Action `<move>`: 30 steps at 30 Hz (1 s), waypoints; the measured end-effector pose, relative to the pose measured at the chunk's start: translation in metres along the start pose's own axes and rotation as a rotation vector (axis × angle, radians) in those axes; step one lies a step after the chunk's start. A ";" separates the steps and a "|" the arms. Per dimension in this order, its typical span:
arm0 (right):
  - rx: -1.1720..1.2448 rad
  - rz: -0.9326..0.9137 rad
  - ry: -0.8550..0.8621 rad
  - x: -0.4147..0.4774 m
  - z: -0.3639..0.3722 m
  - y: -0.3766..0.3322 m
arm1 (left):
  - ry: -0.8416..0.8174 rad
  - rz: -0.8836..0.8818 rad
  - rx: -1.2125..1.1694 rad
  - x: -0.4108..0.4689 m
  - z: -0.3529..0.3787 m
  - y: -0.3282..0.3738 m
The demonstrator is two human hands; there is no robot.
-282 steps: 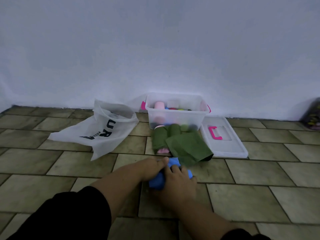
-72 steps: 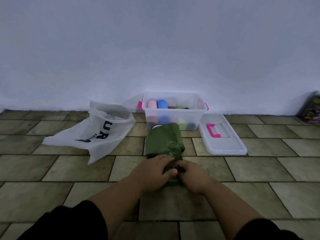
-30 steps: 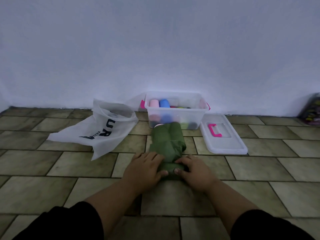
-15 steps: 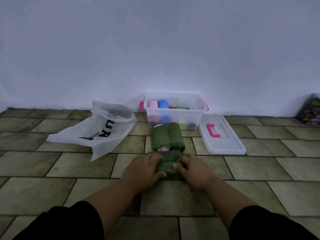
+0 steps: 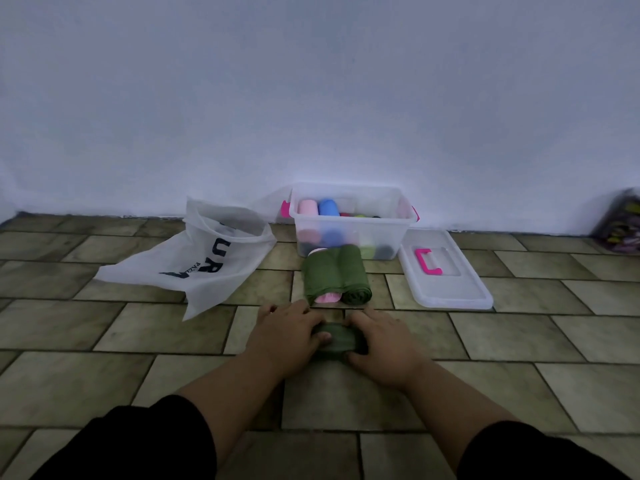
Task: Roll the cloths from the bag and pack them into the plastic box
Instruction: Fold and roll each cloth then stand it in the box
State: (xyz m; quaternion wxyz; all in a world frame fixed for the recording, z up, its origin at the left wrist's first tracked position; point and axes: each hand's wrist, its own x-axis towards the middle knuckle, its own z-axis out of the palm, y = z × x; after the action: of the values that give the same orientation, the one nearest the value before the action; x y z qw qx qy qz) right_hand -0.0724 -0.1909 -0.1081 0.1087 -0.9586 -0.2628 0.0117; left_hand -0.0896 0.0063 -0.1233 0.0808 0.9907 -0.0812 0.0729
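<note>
A tightly rolled green cloth [image 5: 337, 341] lies on the tiled floor between my hands. My left hand [image 5: 289, 332] grips its left end and my right hand [image 5: 381, 344] grips its right end. Just beyond lies a pile of green cloths [image 5: 334, 273] with a pink cloth [image 5: 327, 298] peeking out underneath. Behind the pile, the clear plastic box [image 5: 349, 233] stands against the wall and holds rolled cloths, among them a pink one and a blue one [image 5: 328, 207]. The white bag [image 5: 207, 258] lies open on the floor to the left.
The box's clear lid [image 5: 446, 278] with a pink handle lies flat on the floor to the right of the box. A dark patterned object [image 5: 620, 225] sits at the far right by the white wall.
The green cloth has gone from a half-rolled strip reaching to the pile into a compact roll under my hands. The blue roll I held earlier now sits in the box.
</note>
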 end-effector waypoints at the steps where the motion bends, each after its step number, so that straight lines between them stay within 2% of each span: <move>1: -0.010 0.023 -0.006 0.001 -0.002 -0.002 | 0.030 -0.049 0.004 0.001 0.000 0.001; 3: 0.013 0.083 -0.026 0.004 -0.005 -0.005 | 0.111 -0.219 -0.070 0.000 -0.001 0.005; 5: 0.086 0.172 -0.057 0.006 -0.008 -0.011 | 0.128 -0.439 -0.284 -0.001 -0.003 0.010; 8: 0.284 0.334 -0.133 0.007 -0.012 -0.021 | 0.023 -0.707 -0.691 0.003 -0.007 0.024; 10: 0.487 0.407 -0.183 0.006 -0.014 -0.027 | -0.052 -0.773 -0.824 0.007 -0.006 0.033; 12: 0.641 0.416 -0.211 0.002 -0.012 -0.037 | -0.086 -0.778 -0.924 0.008 -0.004 0.040; 18: 0.905 0.443 -0.217 -0.007 -0.005 -0.059 | -0.064 -0.839 -1.133 0.008 -0.015 0.037; 21: 1.335 0.496 -0.234 -0.001 -0.011 -0.052 | 0.006 -0.894 -1.465 0.011 -0.030 0.033; 23: 1.592 0.495 -0.254 0.008 -0.018 -0.047 | 0.070 -0.850 -1.580 0.019 -0.040 0.034; 26: 1.710 0.467 -0.223 0.030 -0.038 -0.029 | 0.135 -0.663 -1.470 0.044 -0.056 0.035; 30: 1.766 0.410 -0.154 0.069 -0.086 0.008 | 0.125 -0.407 -1.093 0.097 -0.071 0.022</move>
State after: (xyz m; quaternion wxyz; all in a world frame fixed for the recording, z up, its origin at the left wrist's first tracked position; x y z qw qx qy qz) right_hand -0.0023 -0.1802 -0.0236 0.7815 -0.5514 0.0110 0.2918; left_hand -0.0075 -0.0173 -0.0351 0.5968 0.7949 0.0899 0.0615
